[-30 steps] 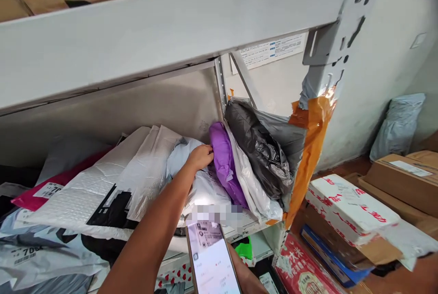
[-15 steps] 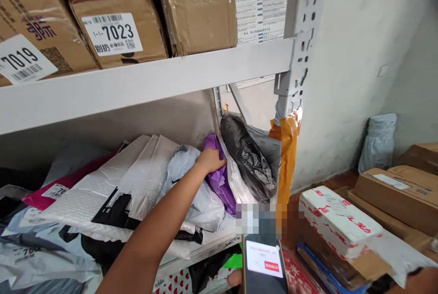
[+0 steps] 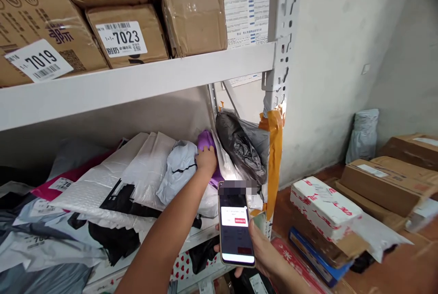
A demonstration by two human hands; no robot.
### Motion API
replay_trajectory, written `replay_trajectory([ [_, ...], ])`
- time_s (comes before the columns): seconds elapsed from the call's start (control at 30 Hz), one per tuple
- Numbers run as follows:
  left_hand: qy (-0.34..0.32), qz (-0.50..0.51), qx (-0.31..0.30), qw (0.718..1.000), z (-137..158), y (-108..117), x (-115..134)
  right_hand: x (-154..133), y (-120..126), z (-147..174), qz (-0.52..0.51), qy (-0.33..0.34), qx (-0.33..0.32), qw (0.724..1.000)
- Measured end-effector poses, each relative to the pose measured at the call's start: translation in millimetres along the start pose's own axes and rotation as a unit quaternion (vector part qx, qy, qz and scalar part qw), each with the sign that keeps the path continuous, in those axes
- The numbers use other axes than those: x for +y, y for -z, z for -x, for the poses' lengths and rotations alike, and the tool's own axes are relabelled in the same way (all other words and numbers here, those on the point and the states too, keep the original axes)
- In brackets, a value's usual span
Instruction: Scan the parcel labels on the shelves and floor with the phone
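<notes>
My left hand reaches into the lower shelf, its fingers curled over a purple plastic mailer bag. That bag stands squeezed between a pale grey-blue mailer bag on the left and a white bag on the right. Leaning against the shelf end is a dark grey plastic-wrapped parcel. In front of the shelf edge, my right hand holds a smartphone upright, its lit screen facing me with a pop-up box on it. The lower part of the purple bag is hidden behind my left hand and the phone.
Above runs a white shelf beam under cardboard boxes with number labels. White bubble mailers and other bags fill the shelf leftward. An orange-taped post stands right. On the floor lie a white-and-red box and brown cartons.
The phone has risen and shifted left, showing more of my right hand. My left hand has turned on the purple bag, knuckles up. The whole view has swung slightly right.
</notes>
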State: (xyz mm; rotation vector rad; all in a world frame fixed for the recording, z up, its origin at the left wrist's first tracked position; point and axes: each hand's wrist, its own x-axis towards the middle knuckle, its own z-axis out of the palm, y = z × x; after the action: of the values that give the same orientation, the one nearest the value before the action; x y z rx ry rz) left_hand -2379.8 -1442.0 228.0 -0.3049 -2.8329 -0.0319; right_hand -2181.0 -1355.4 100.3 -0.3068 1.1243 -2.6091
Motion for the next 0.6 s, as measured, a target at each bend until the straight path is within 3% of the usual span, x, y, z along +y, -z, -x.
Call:
replay_trajectory([
  [0.17, 0.005, 0.011, 0.04, 0.999, 11.1, -0.9, -3.6, 15.0, -1.8, 31.0, 0.011, -0.075, 0.071, 0.995],
  [0.3, 0.003, 0.023, 0.041, 0.999, 10.4, -0.4, -2.7, 32.3, -9.8, 50.0, 0.006, -0.051, 0.155, 0.987],
  [0.43, -0.001, 0.034, 0.04, 0.999, 11.5, -1.8, -2.4, 47.1, -16.9, 60.0, -0.07, -0.048, 0.15, 0.985],
  [0.6, 0.004, 0.036, 0.04, 0.999, 10.9, -3.2, -2.2, 55.0, -19.0, 58.1, -0.062, -0.049, 0.228, 0.97],
])
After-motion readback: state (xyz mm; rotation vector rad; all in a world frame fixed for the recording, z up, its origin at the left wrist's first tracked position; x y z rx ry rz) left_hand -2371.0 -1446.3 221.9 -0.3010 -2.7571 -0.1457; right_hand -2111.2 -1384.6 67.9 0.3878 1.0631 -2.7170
